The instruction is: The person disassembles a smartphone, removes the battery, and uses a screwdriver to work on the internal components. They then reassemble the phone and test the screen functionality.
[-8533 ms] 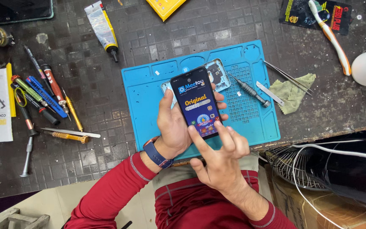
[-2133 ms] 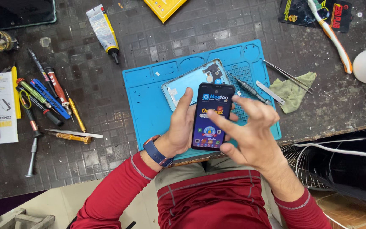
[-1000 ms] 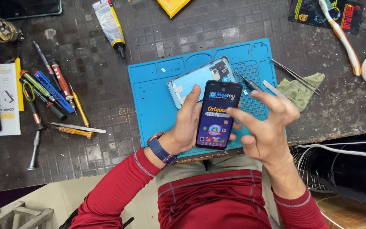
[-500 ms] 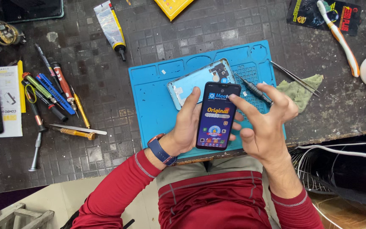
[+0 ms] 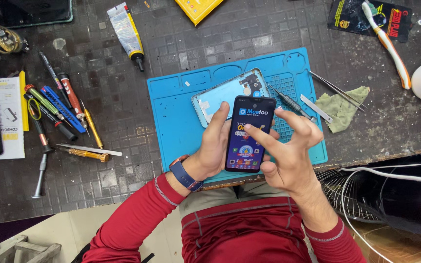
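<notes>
My left hand (image 5: 214,146) grips a dark smartphone (image 5: 249,134) with a lit, colourful screen, held upright over the near edge of a blue work mat (image 5: 176,112). My right hand (image 5: 288,151) hovers beside the phone, its index finger touching the middle of the screen, other fingers spread. A light blue phone back cover (image 5: 222,95) lies on the mat just beyond the phone, partly hidden by it. A blue wristwatch (image 5: 185,174) is on my left wrist.
Screwdrivers and pens (image 5: 57,104) lie left of the mat, a glue tube (image 5: 127,29) above it. Tweezers (image 5: 337,90), a metal pry tool (image 5: 315,108), a green cloth (image 5: 344,107) and a toothbrush (image 5: 386,41) sit right. Wire fan grille (image 5: 347,190) below the table edge.
The phone has shifted from the mat's centre toward the right, uncovering the back cover. My right hand went from below the phone to its right side, index finger now tapping the screen.
</notes>
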